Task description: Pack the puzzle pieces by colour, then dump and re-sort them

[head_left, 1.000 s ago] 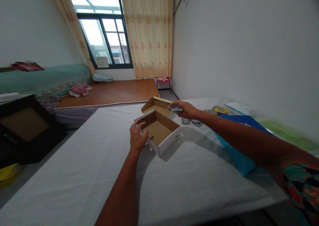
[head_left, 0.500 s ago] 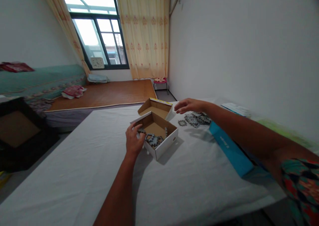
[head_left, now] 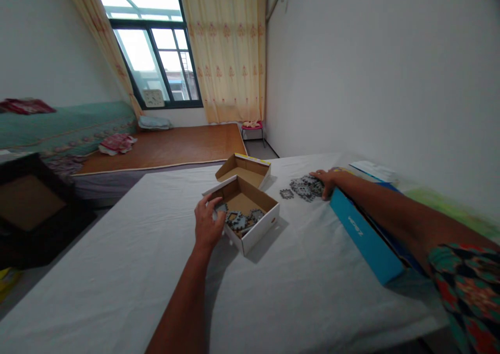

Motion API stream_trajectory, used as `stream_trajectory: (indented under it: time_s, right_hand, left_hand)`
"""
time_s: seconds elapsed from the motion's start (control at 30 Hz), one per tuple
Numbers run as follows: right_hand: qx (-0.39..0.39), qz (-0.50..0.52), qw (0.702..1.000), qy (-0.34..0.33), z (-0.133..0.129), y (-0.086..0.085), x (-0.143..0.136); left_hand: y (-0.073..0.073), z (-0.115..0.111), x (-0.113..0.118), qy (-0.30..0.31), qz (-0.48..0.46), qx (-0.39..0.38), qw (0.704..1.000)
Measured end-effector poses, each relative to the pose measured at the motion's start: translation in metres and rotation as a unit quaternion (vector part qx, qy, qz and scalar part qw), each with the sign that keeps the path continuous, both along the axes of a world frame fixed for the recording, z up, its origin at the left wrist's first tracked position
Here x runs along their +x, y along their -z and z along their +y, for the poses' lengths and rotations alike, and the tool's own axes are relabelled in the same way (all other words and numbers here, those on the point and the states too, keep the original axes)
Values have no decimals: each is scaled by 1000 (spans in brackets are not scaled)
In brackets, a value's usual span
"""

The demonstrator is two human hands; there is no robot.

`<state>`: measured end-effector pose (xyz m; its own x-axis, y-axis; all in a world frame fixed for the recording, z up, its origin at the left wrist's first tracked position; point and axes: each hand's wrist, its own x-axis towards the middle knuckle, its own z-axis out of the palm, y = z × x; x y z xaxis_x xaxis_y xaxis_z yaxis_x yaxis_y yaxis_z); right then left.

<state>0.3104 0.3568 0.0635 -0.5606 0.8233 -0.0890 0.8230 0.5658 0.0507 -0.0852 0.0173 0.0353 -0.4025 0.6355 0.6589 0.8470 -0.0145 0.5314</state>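
Observation:
My left hand point(head_left: 209, 223) grips the left wall of an open white cardboard box point(head_left: 261, 230), its fingers curled over the edge. Inside, grey notched pieces that look like jigsaw pieces point(head_left: 240, 221) lie heaped toward the near corner. My right hand point(head_left: 328, 181) reaches to the right side of a pile of similar grey pieces point(head_left: 303, 187) on the white cloth. Its fingers are spread, with the thumb apart, and touch the pile's edge. One flat grey piece point(head_left: 286, 193) lies just left of the pile.
The box's brown-lined lid point(head_left: 250, 169) sits behind the box. Under my right forearm stands a blue box point(head_left: 365, 239), close to the pile. White cloth point(head_left: 156, 250) covers the table. Beyond its far edge is a low bed point(head_left: 175, 146); a black object point(head_left: 78, 213) stands at left.
My right hand has moved right and down, from above the table onto the pile. Pieces in the white box have settled lower and spread. My left hand stays at the box wall.

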Motion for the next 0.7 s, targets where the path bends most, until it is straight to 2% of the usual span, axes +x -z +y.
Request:
stream_trajectory:
  time_s: [0.1, 0.23, 0.47, 0.7]
  right_hand:
    - [-34, -56, 998, -7, -1, 0, -9]
    - [-45, -85, 994, -51, -4, -3, -25]
    - [-38, -19, 993, -111, -14, 0, -45]
    - [-19, 15, 994, -110, -21, -7, -48]
  left_hand:
    - [0, 0, 1, 0, 8, -2, 1000]
    - [1, 1, 1, -1, 20, 0, 1000]
    - [2, 1, 0, -3, 26, 2, 1000]
    - [1, 1, 1, -1, 32, 1, 999]
